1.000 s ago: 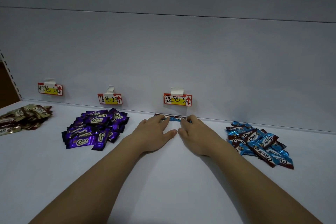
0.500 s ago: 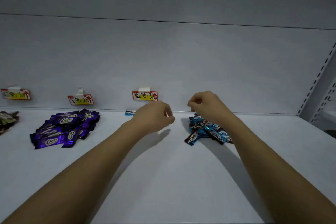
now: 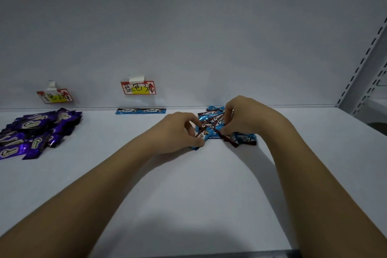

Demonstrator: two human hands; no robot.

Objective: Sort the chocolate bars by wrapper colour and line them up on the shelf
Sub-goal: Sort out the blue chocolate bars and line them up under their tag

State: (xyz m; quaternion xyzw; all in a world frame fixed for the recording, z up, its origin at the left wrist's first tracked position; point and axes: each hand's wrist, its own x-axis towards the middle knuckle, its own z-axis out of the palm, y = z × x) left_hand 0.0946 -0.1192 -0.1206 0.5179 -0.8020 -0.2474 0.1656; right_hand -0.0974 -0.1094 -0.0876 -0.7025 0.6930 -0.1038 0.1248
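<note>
Shelf (image 3: 188, 195) is a smooth matte white board w/ a plain white back panel (image 3: 209, 37); a slotted grey metal upright (image 3: 364, 65) stands at the back right corner. Choc bars are slim, flat oblongs in glossy crinkled foil w/ pinched, sealed ends and a white "Choco" script. Blue pile (image 3: 240, 138) — shiny blue foil w/ dark brown ends — lies loose and criss-crossed near the back edge, right of centre. Two blue bars (image 3: 140, 111) lie flat end to end, touching, along the back edge, right under a red-and-yellow paper label (image 3: 138, 88) w/ handwritten marks, taped to the back panel. Purple pile (image 3: 35, 132) — metallic violet foil, heaped and overlapping — sits at the shelf's left edge towards the back, under a second taped label (image 3: 54, 95). Both hands are on the blue pile. Left hand (image 3: 178, 130) is curled, fingers bent in, thumb and fingertips (image 3: 200, 142) pinching the near-left end of a blue bar (image 3: 204, 131) at the pile's left side. Right hand (image 3: 245, 117) arches over the pile's back part, fingers bent down tight onto the wrappers, thumb tucked under — looks like it pinches a bar too, but which one can't be told, as the fingers hide it. Both bare forearms run in from the shelf's front edge; soft shadows lie under them.
</note>
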